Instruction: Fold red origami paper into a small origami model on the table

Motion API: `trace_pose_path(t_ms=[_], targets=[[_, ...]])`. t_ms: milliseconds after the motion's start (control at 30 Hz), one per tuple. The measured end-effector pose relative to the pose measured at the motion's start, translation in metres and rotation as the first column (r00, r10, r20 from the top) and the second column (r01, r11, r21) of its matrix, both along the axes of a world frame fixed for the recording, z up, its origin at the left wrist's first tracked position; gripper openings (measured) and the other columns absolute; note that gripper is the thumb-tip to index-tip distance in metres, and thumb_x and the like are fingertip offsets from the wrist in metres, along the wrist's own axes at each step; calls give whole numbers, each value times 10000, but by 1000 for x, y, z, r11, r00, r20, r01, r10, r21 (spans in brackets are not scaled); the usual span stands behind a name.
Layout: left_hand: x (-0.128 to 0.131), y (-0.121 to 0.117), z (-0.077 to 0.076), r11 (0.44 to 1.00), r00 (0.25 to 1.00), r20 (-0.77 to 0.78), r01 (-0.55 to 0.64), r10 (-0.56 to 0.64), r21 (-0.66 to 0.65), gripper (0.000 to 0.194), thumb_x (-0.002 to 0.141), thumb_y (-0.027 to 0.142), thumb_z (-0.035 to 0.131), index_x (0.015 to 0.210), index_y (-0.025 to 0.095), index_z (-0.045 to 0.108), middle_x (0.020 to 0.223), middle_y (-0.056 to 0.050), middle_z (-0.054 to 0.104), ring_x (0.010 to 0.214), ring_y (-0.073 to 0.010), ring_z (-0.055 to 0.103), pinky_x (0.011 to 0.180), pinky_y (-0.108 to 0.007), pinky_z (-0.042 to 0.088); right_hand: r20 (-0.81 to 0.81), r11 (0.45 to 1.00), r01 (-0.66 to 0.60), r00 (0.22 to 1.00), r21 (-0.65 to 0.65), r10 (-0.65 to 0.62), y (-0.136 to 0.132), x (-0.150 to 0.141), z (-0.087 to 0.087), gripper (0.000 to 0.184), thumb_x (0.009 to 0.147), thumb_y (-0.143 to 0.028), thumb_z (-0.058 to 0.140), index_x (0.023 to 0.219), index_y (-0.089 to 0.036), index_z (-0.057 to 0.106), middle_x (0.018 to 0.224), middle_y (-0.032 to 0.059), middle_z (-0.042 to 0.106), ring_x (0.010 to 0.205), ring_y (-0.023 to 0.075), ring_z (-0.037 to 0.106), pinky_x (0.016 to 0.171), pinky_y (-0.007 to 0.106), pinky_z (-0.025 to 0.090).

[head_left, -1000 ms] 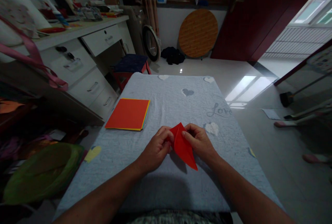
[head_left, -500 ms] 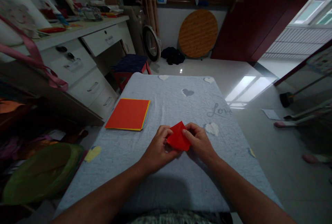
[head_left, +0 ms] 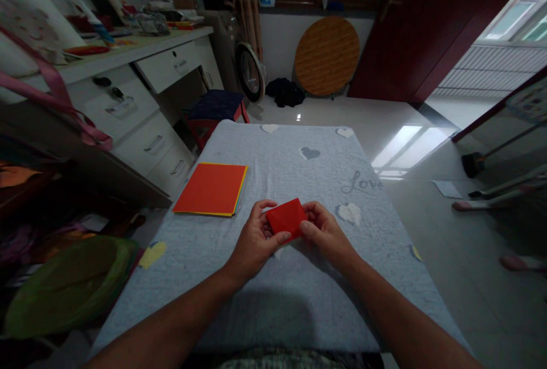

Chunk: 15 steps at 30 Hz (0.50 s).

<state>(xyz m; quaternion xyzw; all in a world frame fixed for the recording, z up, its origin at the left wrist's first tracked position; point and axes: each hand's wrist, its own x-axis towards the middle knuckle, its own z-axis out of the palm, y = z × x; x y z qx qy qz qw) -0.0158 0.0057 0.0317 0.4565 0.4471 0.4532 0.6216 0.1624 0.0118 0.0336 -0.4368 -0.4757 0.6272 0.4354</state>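
Observation:
A small folded piece of red paper [head_left: 285, 218] is held between my two hands, a little above the cloth-covered table. My left hand [head_left: 256, 238] grips its left side, thumb along the lower edge and fingers behind. At the right end, my right hand [head_left: 323, 228] pinches the paper between thumb and fingers. A crease runs down near its right side, and the back of the paper is hidden. To the left of my hands lies a stack of square coloured paper [head_left: 211, 188], orange-red on top with yellow edges showing beneath.
The table wears a pale blue cloth [head_left: 273, 152] with heart patterns. Left of it stand a white drawer desk [head_left: 141, 130], a stool [head_left: 216, 105] and a green basket [head_left: 68, 289]. An open washing machine door [head_left: 250, 72] and a round wooden board [head_left: 327, 56] are beyond.
The red paper has turned and now shows a flatter, wider face. My left thumb has moved up onto its lower edge, and my right thumb has slid lower on the right side.

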Motion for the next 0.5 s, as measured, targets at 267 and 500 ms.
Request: trace_pose_path(t_ms=[267, 500], targets=[[-6, 6, 4, 1000, 995, -99, 6, -5, 14, 300, 778, 323, 734, 980, 180, 565, 863, -12, 692, 775, -148, 663, 735, -256, 527, 43, 997, -58, 997, 43, 56, 5, -1, -6, 235, 739, -304, 716, 926, -204, 615, 848, 5, 678, 764, 161, 613, 741, 307, 478], [-11, 12, 1, 995, 946, -323, 0, 34, 105, 287, 817, 332, 655, 1051, 192, 564, 723, 31, 641, 637, -140, 605, 610, -237, 452, 247, 982, 141, 954, 123, -168, 9, 3, -9, 309, 747, -292, 682, 1001, -228, 521, 653, -75, 546, 578, 129, 507, 558, 249, 377]])
